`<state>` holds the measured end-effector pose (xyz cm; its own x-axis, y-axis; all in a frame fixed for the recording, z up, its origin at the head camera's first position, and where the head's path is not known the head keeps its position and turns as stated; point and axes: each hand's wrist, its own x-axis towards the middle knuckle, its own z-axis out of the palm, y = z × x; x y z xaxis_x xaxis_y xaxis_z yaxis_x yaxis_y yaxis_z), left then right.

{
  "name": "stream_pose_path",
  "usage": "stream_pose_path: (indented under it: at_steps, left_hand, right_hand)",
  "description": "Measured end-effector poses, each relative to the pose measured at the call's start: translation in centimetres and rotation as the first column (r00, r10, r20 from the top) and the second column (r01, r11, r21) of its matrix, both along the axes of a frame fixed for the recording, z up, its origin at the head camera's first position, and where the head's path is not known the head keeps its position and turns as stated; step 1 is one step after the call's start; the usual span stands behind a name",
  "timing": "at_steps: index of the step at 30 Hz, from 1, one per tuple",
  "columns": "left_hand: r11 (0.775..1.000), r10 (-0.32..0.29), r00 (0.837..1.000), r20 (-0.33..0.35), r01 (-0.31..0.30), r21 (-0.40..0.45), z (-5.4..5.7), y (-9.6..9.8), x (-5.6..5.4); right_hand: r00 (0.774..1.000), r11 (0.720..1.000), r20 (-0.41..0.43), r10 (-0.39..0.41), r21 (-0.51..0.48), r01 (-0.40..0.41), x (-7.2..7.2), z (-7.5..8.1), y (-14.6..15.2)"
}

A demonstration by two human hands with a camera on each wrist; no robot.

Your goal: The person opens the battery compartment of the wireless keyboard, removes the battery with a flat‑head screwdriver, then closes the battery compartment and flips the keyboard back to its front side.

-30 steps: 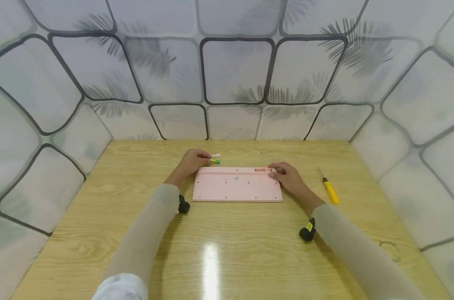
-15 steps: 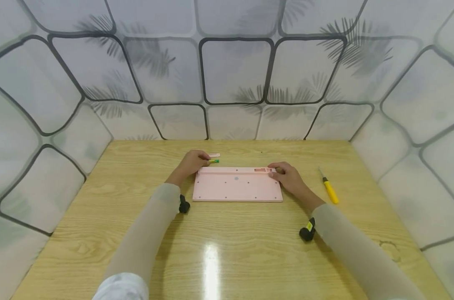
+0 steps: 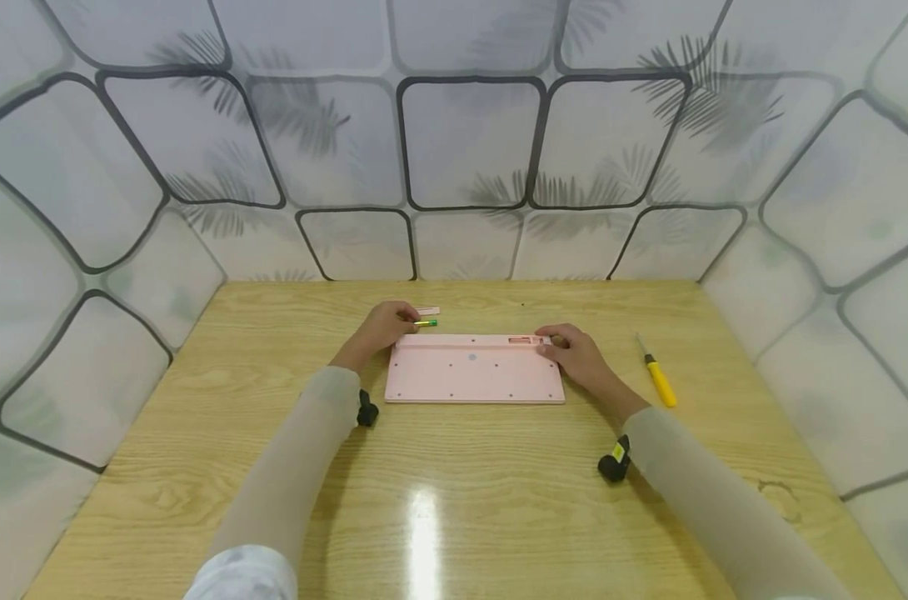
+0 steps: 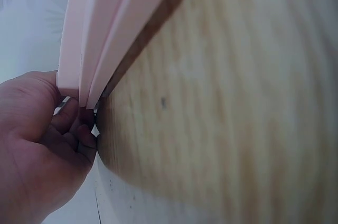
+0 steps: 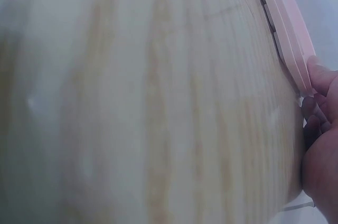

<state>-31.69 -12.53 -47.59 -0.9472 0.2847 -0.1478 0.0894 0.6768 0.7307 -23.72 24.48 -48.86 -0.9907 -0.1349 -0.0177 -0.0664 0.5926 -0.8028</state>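
Observation:
A pink keyboard (image 3: 454,371) lies face down on the wooden table, its screw-dotted back up and a battery slot (image 3: 521,340) bare at the far right. My left hand (image 3: 385,325) is at the far left corner, its fingertips pinching one end of a small green-and-yellow battery (image 3: 428,322) just beyond the far edge. In the left wrist view the left hand (image 4: 37,145) has curled fingers by the keyboard corner (image 4: 100,39), and the battery is hidden. My right hand (image 3: 577,354) grips the far right corner, thumb on the back, fingers past the edge.
A small pink battery cover (image 3: 428,311) lies behind the battery. To the right is a yellow-handled screwdriver (image 3: 661,383), its tip pointing away. Patterned cloth walls (image 3: 469,142) enclose the wooden table (image 3: 499,500) at the back and sides.
The battery has turned slightly at my left fingertips, from slanted to nearly level with the keyboard's far edge. The left hand has shifted only a little; the right hand and keyboard stay put.

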Motion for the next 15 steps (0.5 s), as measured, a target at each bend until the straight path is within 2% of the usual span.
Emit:
stream_pose_path:
  at_steps: [15]
  left_hand:
    - [1.0,-0.008,1.0,-0.013,0.008,0.014,0.18,-0.07,0.36]
  right_hand:
    - [0.999,1.0,-0.033,0.016,-0.015,-0.016,-0.1,-0.25,0.18]
